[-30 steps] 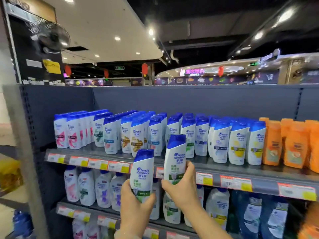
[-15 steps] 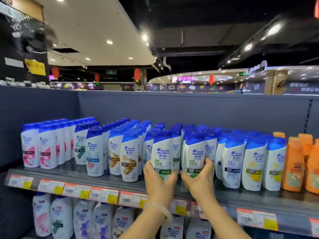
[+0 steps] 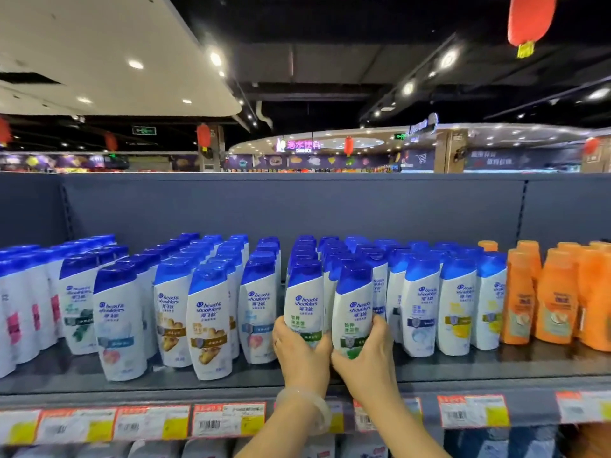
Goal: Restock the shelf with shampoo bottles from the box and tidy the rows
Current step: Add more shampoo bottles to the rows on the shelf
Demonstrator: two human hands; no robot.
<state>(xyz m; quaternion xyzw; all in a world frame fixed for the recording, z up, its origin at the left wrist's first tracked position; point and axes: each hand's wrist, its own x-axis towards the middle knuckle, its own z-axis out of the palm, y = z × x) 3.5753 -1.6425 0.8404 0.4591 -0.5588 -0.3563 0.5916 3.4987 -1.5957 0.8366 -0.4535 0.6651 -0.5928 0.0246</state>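
Note:
Two white shampoo bottles with blue caps and green labels stand side by side at the front of the grey shelf (image 3: 463, 365). My left hand (image 3: 299, 353) grips the lower part of the left green-label bottle (image 3: 304, 302). Around the base of the right green-label bottle (image 3: 353, 309) curls my right hand (image 3: 367, 355). Both bottles are upright, in front of rows of like bottles. The bottoms of both are hidden by my hands. No box is in view.
Rows of white shampoo bottles (image 3: 208, 325) with blue caps fill the shelf to the left and right. Orange bottles (image 3: 555, 302) stand at the far right. Price tags (image 3: 228, 418) line the shelf edge. More bottles show on the shelf below.
My hands have carried the two green-label bottles up from below the shelf edge and set them into the front of the rows. The view has moved closer and higher.

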